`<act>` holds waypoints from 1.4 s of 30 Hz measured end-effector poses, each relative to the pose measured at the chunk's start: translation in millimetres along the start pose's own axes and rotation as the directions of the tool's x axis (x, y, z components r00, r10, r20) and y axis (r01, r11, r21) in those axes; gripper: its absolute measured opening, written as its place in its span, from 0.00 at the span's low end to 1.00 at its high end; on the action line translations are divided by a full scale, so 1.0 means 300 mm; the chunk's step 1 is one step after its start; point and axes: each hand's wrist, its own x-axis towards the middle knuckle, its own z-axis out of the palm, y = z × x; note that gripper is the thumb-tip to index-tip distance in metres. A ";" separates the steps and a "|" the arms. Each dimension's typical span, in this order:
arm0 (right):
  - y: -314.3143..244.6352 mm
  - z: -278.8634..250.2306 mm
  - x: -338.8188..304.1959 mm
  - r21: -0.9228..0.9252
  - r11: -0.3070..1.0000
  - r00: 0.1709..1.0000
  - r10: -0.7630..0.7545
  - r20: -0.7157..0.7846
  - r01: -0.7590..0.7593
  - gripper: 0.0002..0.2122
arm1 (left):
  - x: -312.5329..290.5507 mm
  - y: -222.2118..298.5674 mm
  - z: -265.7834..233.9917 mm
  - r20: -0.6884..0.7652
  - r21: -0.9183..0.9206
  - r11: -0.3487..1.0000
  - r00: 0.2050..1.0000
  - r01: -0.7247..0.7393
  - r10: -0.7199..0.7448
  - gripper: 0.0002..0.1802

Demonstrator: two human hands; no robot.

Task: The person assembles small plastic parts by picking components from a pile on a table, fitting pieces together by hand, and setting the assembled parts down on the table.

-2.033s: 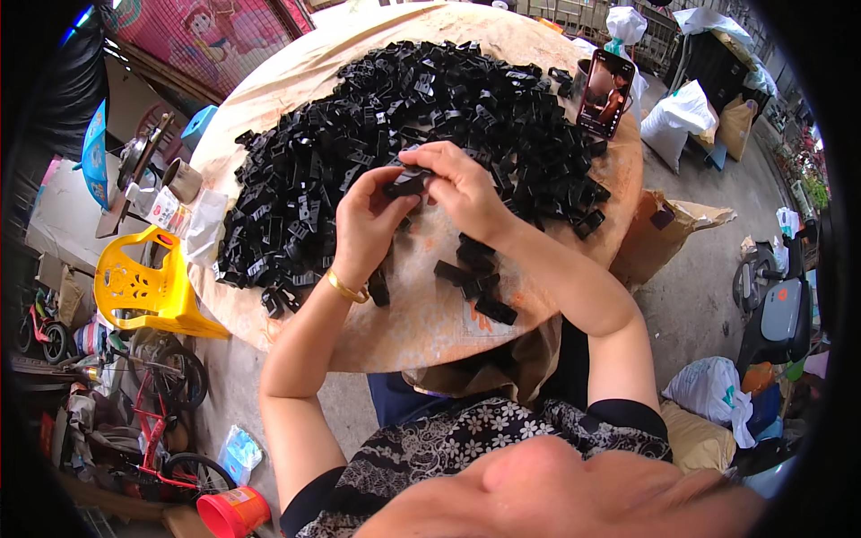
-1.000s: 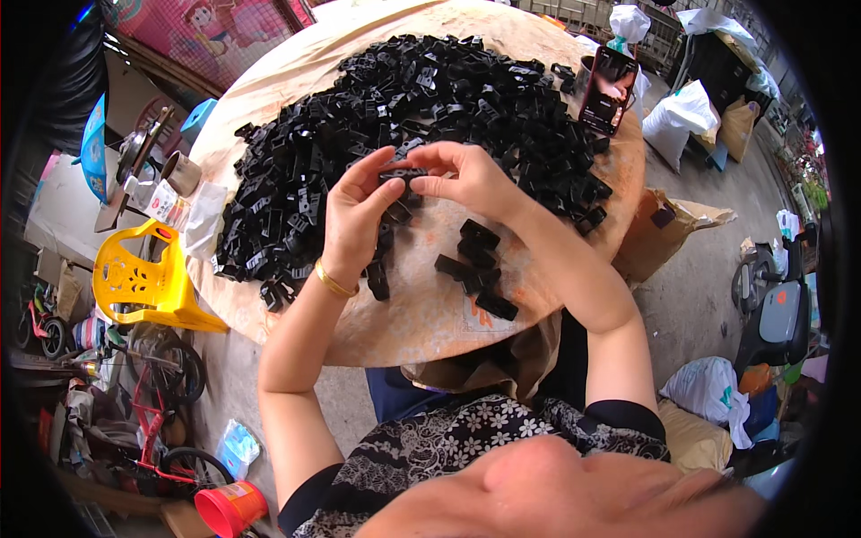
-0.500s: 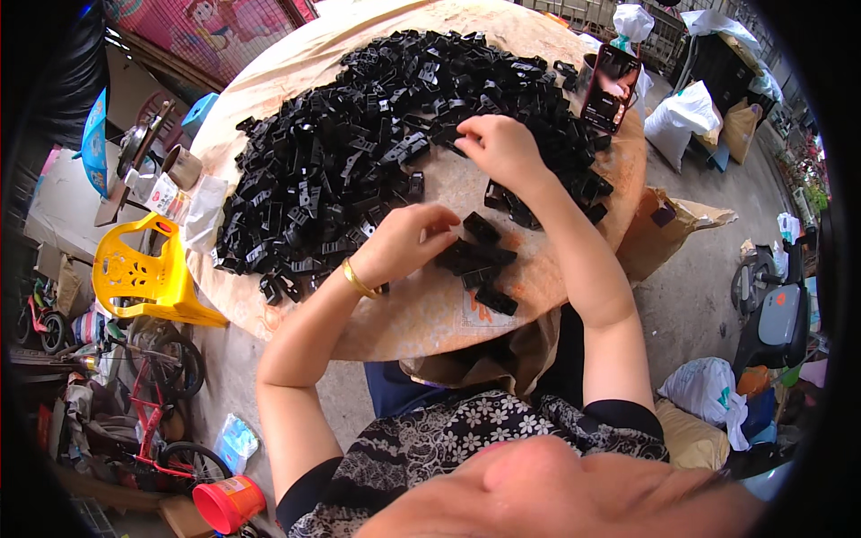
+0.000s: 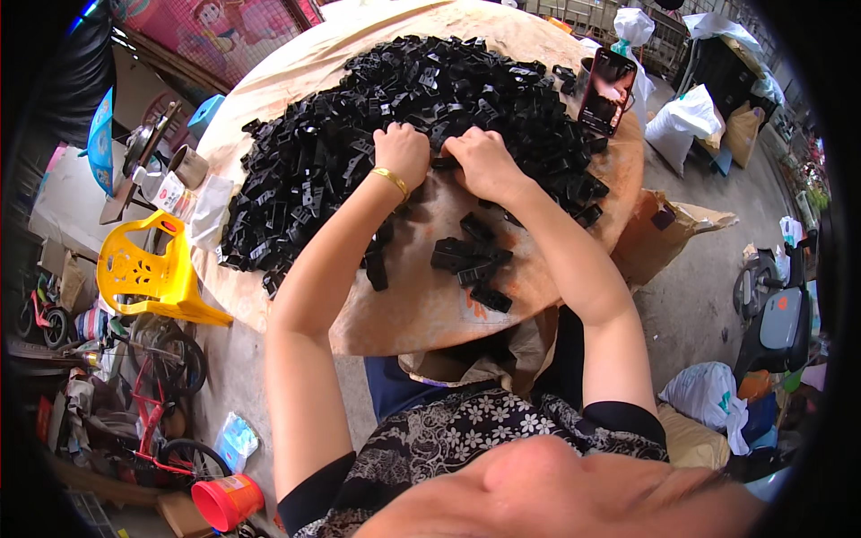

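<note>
A wide heap of small black plastic parts (image 4: 314,148) covers the far half of the round table (image 4: 395,327). My left hand (image 4: 404,154), with a gold bangle at its wrist, reaches to the heap's near edge; its fingers are curled, and whatever is in them is hidden. Close to its right, my right hand (image 4: 482,163) pinches a black plastic part (image 4: 443,164) that shows at its fingertips. Nearer me lies a small separate cluster of black parts (image 4: 471,258). A few more pieces (image 4: 375,267) rest below my left wrist.
A phone (image 4: 607,91) stands upright at the table's far right. An open brown paper bag (image 4: 673,238) is beside the right edge, and another (image 4: 484,363) is at my lap. A yellow plastic chair (image 4: 152,269) stands left. White sacks (image 4: 682,125) sit on the floor at right.
My left hand has moved forward and slightly left, from beside the small cluster to the heap's edge. My right hand has drawn slightly back toward me, and a part now shows at its fingertips.
</note>
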 end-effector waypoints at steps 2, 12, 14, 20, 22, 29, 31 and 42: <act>0.001 -0.022 -0.002 0.047 0.999 0.997 -0.021 0.078 0.017 0.11 | -0.006 0.008 -0.011 0.046 -0.010 1.000 0.999 -0.018 0.018 0.08; 0.000 -0.075 0.021 0.699 0.703 0.969 0.239 -0.062 -0.129 0.11 | -0.189 0.011 -0.104 -0.196 -0.206 0.976 0.980 -0.074 0.033 0.12; -0.020 -0.109 0.028 0.971 0.104 0.946 0.268 0.180 -0.215 0.12 | -0.219 0.033 -0.092 -0.082 -0.038 0.999 0.996 -0.030 0.026 0.14; -0.009 -0.139 0.019 0.866 -0.457 0.917 0.223 0.331 -0.202 0.12 | -0.226 0.044 -0.045 -0.107 -0.049 0.999 0.994 -0.013 0.008 0.13; -0.010 -0.148 0.015 0.841 -0.495 0.898 0.233 0.373 -0.221 0.12 | -0.233 0.026 -0.064 -0.082 -0.140 0.989 0.996 -0.053 0.042 0.11; -0.022 -0.136 0.016 0.960 -0.220 0.915 0.326 0.238 -0.171 0.18 | -0.227 -0.054 -0.044 -0.056 -0.828 0.560 0.997 -0.014 -0.057 0.17; -0.026 -0.129 0.017 0.986 0.061 0.927 0.354 0.124 -0.156 0.19 | -0.223 -0.067 -0.052 0.001 -0.875 0.482 0.996 0.043 -0.087 0.18; -0.063 -0.107 0.018 0.980 0.171 0.956 0.291 0.049 -0.102 0.17 | -0.185 -0.127 -0.050 -0.326 -0.560 0.824 0.937 -0.082 -0.128 0.17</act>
